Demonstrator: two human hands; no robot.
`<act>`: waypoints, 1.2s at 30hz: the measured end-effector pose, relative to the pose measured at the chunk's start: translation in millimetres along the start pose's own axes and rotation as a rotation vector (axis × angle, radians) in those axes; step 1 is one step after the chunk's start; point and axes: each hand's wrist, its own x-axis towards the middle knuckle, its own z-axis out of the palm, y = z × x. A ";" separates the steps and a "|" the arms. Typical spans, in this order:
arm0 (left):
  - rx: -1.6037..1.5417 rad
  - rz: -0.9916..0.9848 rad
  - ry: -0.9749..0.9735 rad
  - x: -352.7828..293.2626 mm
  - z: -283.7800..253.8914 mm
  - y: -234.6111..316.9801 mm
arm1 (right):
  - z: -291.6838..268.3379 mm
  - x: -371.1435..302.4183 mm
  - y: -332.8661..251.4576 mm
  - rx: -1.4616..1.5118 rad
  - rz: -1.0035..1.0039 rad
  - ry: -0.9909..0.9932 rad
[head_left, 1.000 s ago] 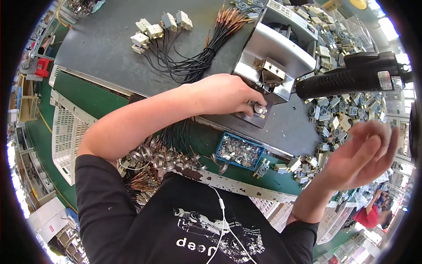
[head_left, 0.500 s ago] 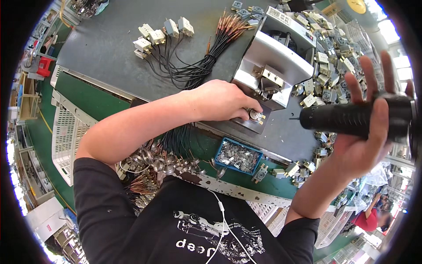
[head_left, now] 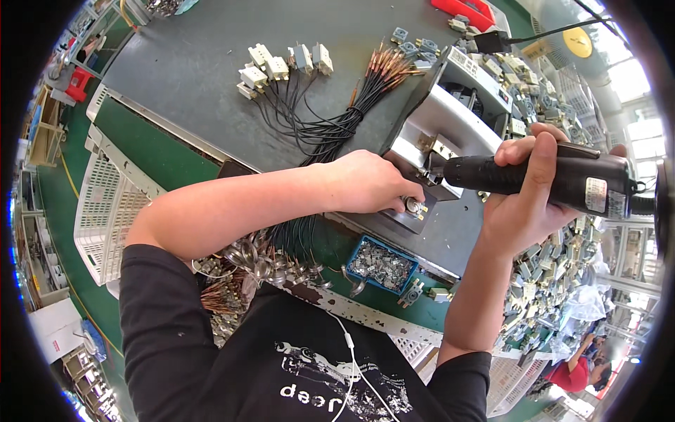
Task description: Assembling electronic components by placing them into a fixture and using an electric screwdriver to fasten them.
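Note:
My right hand (head_left: 524, 186) is wrapped round a black electric screwdriver (head_left: 569, 179). The screwdriver lies nearly level, its nose pointing left at the opening of a metal screw feeder (head_left: 415, 151); the feeder's front hides the exact tip. My left hand (head_left: 369, 184) is closed with thumb and fingertips on a small round metal part with brass tabs (head_left: 415, 207). That part sits on a dark metal block (head_left: 411, 222) at the bench edge, just in front of the feeder.
A bundle of black wires (head_left: 330, 137) with copper ends and white connector blocks (head_left: 266, 67) lies across the bench (head_left: 190, 70). A blue tray (head_left: 383, 263) of small metal pieces sits at the near edge. Many grey and cream blocks (head_left: 555, 274) are piled right. A red bin (head_left: 467, 10) stands behind.
The screwdriver has moved left to the screw feeder, and my right fingers have gone from spread to wrapped round it. My left hand stays on the round part. The view has shifted slightly.

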 end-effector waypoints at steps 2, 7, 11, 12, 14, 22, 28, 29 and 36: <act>0.009 0.005 0.003 0.3 -0.6 0.3 | 1.3 -0.1 0.3 -0.033 0.012 0.025; 0.024 0.003 -0.013 1.5 0.2 -1.1 | 2.9 -0.5 4.0 -0.016 0.022 0.015; 0.014 0.015 -0.010 1.0 0.0 -1.8 | 5.0 -1.3 4.1 0.004 0.040 0.011; 0.025 0.013 -0.007 1.0 0.6 -1.8 | 8.4 -1.3 2.4 -0.072 0.049 0.050; 0.036 0.010 -0.005 0.4 0.8 -1.4 | 14.5 -3.4 -0.1 -0.149 0.059 0.089; -0.051 0.052 0.103 -1.3 14.2 -11.1 | 4.7 -15.3 -8.9 -0.121 0.089 -0.028; -0.083 0.002 0.015 1.4 -1.6 -3.6 | -13.2 -30.6 -15.0 -0.061 0.144 -0.038; -0.092 -0.038 -0.012 1.1 -3.0 -3.1 | -12.4 -31.6 -12.5 -0.097 0.168 -0.023; -0.090 -0.047 -0.028 2.3 -6.0 -0.7 | -15.7 -34.3 -7.6 -0.097 0.177 -0.007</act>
